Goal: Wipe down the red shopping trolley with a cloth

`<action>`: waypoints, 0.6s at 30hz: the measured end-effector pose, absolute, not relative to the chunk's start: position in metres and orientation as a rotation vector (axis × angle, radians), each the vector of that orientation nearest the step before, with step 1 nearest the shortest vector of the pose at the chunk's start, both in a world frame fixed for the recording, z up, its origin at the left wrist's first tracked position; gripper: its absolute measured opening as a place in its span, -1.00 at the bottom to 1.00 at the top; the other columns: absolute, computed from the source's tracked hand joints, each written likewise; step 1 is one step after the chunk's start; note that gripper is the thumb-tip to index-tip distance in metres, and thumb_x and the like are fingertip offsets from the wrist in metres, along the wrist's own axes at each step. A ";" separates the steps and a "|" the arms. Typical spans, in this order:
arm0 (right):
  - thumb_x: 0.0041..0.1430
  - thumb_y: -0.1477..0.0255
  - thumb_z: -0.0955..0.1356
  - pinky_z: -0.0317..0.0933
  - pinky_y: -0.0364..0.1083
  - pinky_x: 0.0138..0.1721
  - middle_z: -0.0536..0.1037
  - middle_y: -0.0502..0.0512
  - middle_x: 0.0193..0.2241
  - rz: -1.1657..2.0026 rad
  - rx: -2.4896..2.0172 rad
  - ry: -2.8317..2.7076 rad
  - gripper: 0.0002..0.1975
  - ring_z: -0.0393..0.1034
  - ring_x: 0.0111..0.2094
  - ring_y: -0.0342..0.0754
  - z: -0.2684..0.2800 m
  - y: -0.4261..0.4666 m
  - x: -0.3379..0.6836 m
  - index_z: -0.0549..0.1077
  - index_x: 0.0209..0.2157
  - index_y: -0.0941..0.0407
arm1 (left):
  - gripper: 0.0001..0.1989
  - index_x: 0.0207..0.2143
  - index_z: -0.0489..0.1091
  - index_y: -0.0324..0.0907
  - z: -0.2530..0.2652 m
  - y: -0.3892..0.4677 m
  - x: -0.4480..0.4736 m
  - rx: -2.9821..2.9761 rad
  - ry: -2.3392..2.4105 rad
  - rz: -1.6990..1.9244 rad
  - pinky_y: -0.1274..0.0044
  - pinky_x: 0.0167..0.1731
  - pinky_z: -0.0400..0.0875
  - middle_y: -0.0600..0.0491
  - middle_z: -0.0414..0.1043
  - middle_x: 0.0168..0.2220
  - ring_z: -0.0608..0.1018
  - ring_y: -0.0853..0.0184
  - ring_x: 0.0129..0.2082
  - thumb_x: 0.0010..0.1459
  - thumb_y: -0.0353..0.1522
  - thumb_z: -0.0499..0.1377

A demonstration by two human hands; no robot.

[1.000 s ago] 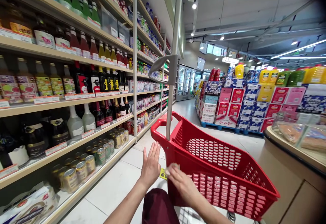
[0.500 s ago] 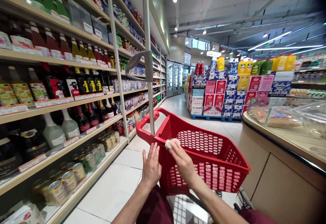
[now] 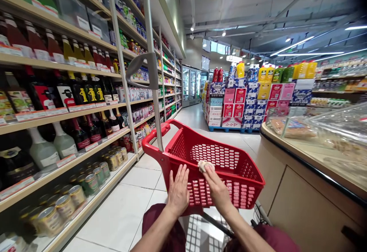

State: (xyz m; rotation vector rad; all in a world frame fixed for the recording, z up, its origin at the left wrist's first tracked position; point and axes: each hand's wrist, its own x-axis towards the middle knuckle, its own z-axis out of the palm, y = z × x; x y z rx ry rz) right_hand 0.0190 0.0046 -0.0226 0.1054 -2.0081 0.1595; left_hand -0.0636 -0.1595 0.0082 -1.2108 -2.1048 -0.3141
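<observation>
Tall beige shelving (image 3: 69,114) fills the left of the scene. Near it, on the pale tiled floor (image 3: 117,208), stands the red plastic shopping cart (image 3: 171,163) with perforated sides, now farther left in view than a second ago. The left hand (image 3: 178,191), holding nothing, its fingers straight and close together, has shifted from by the cart's corner to over its near side; whether the palm presses there, I cannot tell. The right hand (image 3: 217,187) has risen from low by that corner to the near top rim. Its fingertips hold a crumpled cream-white cloth (image 3: 205,165) against the rim, so contact seems to have reached a new stretch there.
</observation>
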 end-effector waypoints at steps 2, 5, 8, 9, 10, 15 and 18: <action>0.12 0.70 0.11 0.18 -0.01 0.05 0.22 0.10 0.09 0.109 0.145 -2.024 -0.43 0.04 0.11 -0.04 -0.039 0.008 0.028 0.03 0.15 0.04 | -0.28 0.17 -0.08 -0.32 0.006 -0.150 -0.059 -1.262 -2.091 -0.300 0.18 0.14 -0.17 -0.09 -0.05 0.20 -0.05 0.22 0.22 -0.13 -0.59 -0.05; 0.12 0.70 0.11 0.20 -0.05 0.03 0.24 0.09 0.07 0.094 0.151 -2.059 -0.45 0.07 0.10 -0.06 -0.056 0.012 0.043 0.07 0.14 0.06 | -0.29 0.16 -0.07 -0.31 -0.001 -0.138 -0.051 -1.342 -2.082 -0.281 0.18 0.14 -0.21 -0.07 -0.06 0.21 -0.07 0.22 0.22 -0.12 -0.57 -0.04; 0.13 0.68 0.11 0.10 0.02 0.09 0.14 0.09 0.13 0.180 0.014 -2.052 -0.47 0.02 0.13 -0.02 -0.050 0.025 0.051 0.07 0.14 0.07 | -0.29 0.16 -0.07 -0.31 -0.005 -0.125 -0.043 -1.395 -2.095 -0.282 0.19 0.14 -0.23 -0.06 -0.07 0.22 -0.10 0.23 0.22 -0.12 -0.58 -0.05; 0.14 0.67 0.11 0.08 0.03 0.10 0.12 0.08 0.14 0.202 -0.021 -2.039 -0.47 0.01 0.13 -0.02 -0.049 0.031 0.053 0.07 0.14 0.06 | -0.29 0.17 -0.07 -0.31 -0.005 -0.121 -0.041 -1.417 -2.103 -0.287 0.18 0.14 -0.23 -0.06 -0.08 0.22 -0.11 0.23 0.23 -0.13 -0.58 -0.06; 0.14 0.66 0.11 0.08 0.03 0.10 0.13 0.07 0.13 0.213 -0.036 -2.032 -0.48 0.02 0.13 -0.02 -0.049 0.037 0.056 0.07 0.13 0.05 | -0.28 0.17 -0.08 -0.31 -0.006 -0.116 -0.038 -1.444 -2.111 -0.294 0.18 0.14 -0.23 -0.06 -0.10 0.22 -0.12 0.23 0.23 -0.13 -0.58 -0.06; 0.07 0.70 0.11 0.22 -0.09 0.00 0.30 0.04 0.04 0.214 0.011 -2.115 -0.44 0.14 0.07 -0.10 -0.080 0.045 0.079 0.20 0.08 0.00 | -0.22 0.17 -0.10 -0.29 -0.014 -0.100 -0.022 -1.596 -2.191 -0.427 0.17 0.13 -0.16 -0.07 -0.09 0.22 -0.10 0.23 0.22 -0.20 -0.61 -0.06; 0.04 0.68 0.15 0.23 -0.04 -0.01 0.33 0.08 0.02 0.343 0.052 -2.213 -0.50 0.16 0.07 -0.06 -0.074 0.035 0.096 0.33 -0.02 0.02 | -0.24 0.16 -0.05 -0.26 -0.014 -0.090 -0.014 -1.687 -2.293 -0.722 0.23 0.11 -0.03 -0.10 -0.02 0.20 0.00 0.25 0.20 -0.20 -0.61 -0.07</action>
